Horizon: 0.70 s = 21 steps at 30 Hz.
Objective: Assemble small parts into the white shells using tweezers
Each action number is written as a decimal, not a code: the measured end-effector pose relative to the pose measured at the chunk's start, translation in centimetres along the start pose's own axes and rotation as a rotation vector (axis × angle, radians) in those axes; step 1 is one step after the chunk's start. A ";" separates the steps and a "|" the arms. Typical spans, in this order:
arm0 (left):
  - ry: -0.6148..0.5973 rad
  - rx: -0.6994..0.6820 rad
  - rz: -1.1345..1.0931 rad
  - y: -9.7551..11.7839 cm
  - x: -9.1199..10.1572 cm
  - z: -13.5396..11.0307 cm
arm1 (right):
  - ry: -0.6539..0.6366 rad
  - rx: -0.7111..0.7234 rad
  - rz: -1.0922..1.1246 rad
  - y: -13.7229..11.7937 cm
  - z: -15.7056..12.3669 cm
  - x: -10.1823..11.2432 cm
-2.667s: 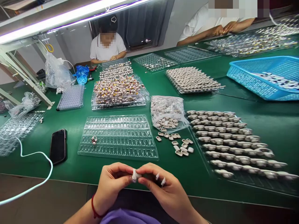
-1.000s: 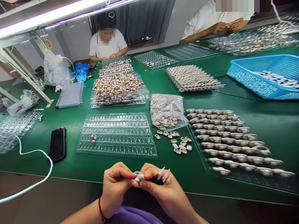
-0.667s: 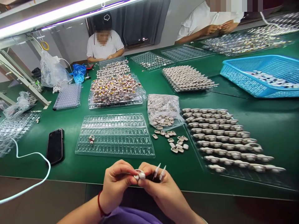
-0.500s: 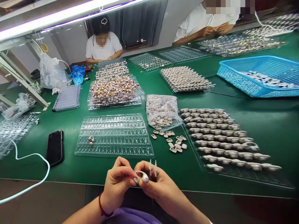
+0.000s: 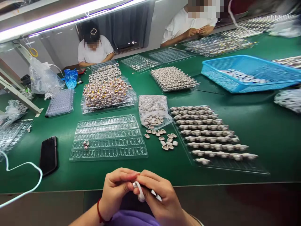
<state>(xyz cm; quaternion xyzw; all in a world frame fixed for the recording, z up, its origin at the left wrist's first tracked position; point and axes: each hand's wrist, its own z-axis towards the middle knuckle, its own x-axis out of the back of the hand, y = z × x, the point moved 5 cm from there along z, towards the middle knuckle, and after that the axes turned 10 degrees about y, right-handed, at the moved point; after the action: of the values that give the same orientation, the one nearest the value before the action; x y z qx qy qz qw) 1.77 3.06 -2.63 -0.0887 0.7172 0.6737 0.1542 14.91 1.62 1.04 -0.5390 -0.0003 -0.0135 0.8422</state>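
My left hand (image 5: 116, 190) and my right hand (image 5: 158, 197) meet at the near table edge, both pinched on one small white earpiece part (image 5: 140, 192) with a curved hook. Long white nails show on my right hand. Beyond the hands lies a clear blister tray (image 5: 108, 136), with one finished part (image 5: 86, 144) in it near its left end. Loose beige shells (image 5: 164, 140) lie to the tray's right, below a plastic bag of shells (image 5: 153, 110). A tray of white hooked parts in rows (image 5: 209, 135) sits further right.
A black phone (image 5: 48, 154) and a white cable (image 5: 23, 179) lie at the left. A blue basket (image 5: 246, 73) stands at the back right. Filled trays (image 5: 107, 92) cover the middle. Two other people (image 5: 94, 47) work at the far side.
The view has swung to the right, so the table's things sit further left in the picture. My hands have drawn closer to my body and turned the white part, with the nails now pointing down.
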 end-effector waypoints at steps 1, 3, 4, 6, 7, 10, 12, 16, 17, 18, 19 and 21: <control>0.002 0.006 0.020 0.0 -0.2 0.1 | 0.008 -0.021 -0.011 -0.1 -0.2 0.1; -0.023 0.002 0.142 0.4 -0.4 0.3 | -0.006 -0.070 -0.051 -0.2 -0.3 0.8; -0.036 -0.002 0.240 0.6 -0.2 0.5 | -0.004 -0.092 -0.092 -0.1 -0.2 1.7; 0.026 -0.005 0.368 1.3 1.2 1.3 | 0.076 -0.115 -0.241 0.2 -0.1 4.9; 0.102 -0.008 0.382 1.8 2.4 1.8 | 0.180 -0.115 -0.363 0.4 0.0 7.2; 0.319 -0.066 0.455 3.6 6.3 3.1 | 0.552 -0.127 -0.842 1.5 -0.6 15.1; 0.430 -0.097 0.542 5.0 8.4 3.7 | 0.656 -0.136 -1.052 2.8 -1.1 18.5; 0.614 -0.169 0.780 7.5 11.0 4.4 | 0.655 -0.165 -1.136 5.3 -1.3 20.1; 0.645 -0.190 0.843 8.0 11.3 4.5 | 0.642 -0.169 -1.143 5.6 -1.4 19.8; 0.665 -0.215 0.905 8.4 11.7 4.7 | 0.629 -0.172 -1.145 5.8 -1.6 19.6; 0.660 -0.238 0.965 8.6 12.0 4.9 | 0.620 -0.173 -1.148 5.9 -2.0 19.6; 0.596 -0.292 1.092 8.9 12.4 5.3 | 0.605 -0.169 -1.141 6.4 -3.3 20.2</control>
<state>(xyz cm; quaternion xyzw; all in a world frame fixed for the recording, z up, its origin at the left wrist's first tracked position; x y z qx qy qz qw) -12.27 9.96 1.24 0.0860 0.5719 0.6927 -0.4310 35.21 0.88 -5.81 -0.4911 -0.0483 -0.6096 0.6203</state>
